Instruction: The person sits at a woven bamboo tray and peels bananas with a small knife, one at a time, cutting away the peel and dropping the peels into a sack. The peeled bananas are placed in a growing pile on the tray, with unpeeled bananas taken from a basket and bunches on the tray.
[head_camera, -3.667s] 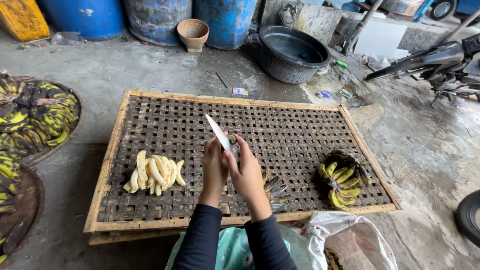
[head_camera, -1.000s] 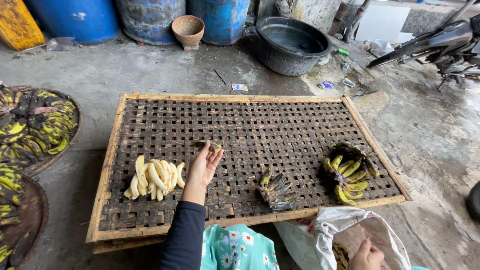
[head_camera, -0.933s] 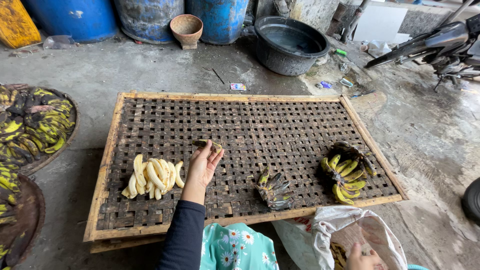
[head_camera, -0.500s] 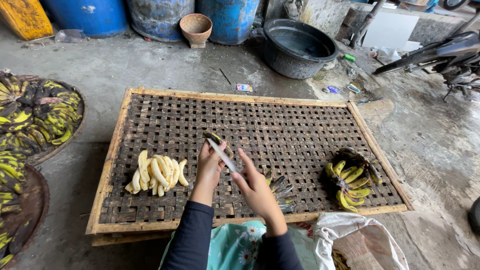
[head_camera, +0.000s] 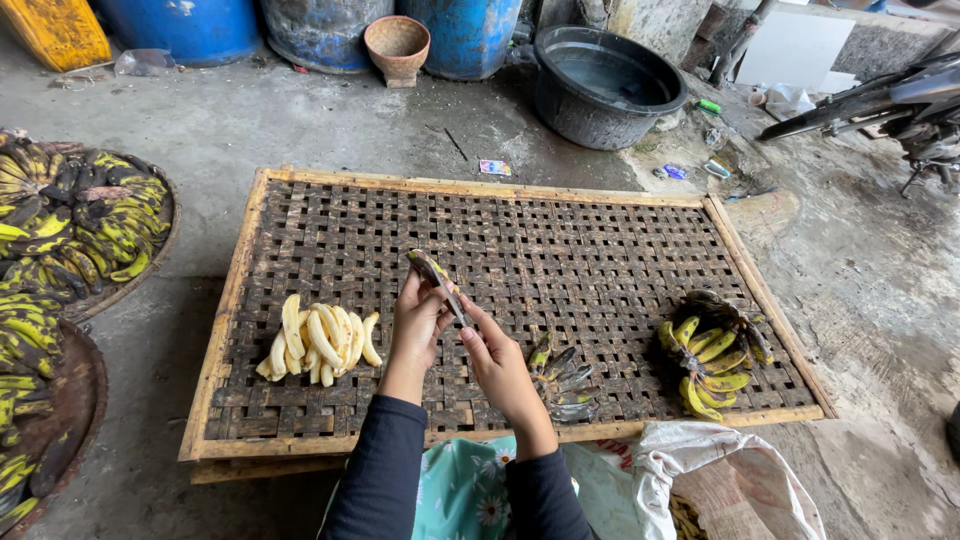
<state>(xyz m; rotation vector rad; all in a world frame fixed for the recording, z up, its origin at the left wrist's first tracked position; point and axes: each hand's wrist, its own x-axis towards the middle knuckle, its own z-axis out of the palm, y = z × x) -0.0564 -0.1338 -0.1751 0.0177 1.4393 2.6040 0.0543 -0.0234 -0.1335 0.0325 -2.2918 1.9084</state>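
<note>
Banana (head_camera: 428, 268) held over the woven tray's (head_camera: 600, 240) middle.
Left hand (head_camera: 418, 325) clamps it; right hand (head_camera: 492, 352) grips a knife (head_camera: 455, 303) against it.

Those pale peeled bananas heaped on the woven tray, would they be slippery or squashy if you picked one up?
Probably soft: the pale peeled bananas lie bare, without skins, so a firm squeeze would likely bruise them. Likely a little slick too, as bare fruit tends to be. They look unlikely to roll far; they are curved and rest on the gapped weave of the woven bamboo tray.

An outdoor yard workplace: bare concrete ground (head_camera: 300, 130), blue barrels (head_camera: 190, 25), a woven drying rack (head_camera: 600, 250), a parked motorbike (head_camera: 900, 110)
</note>
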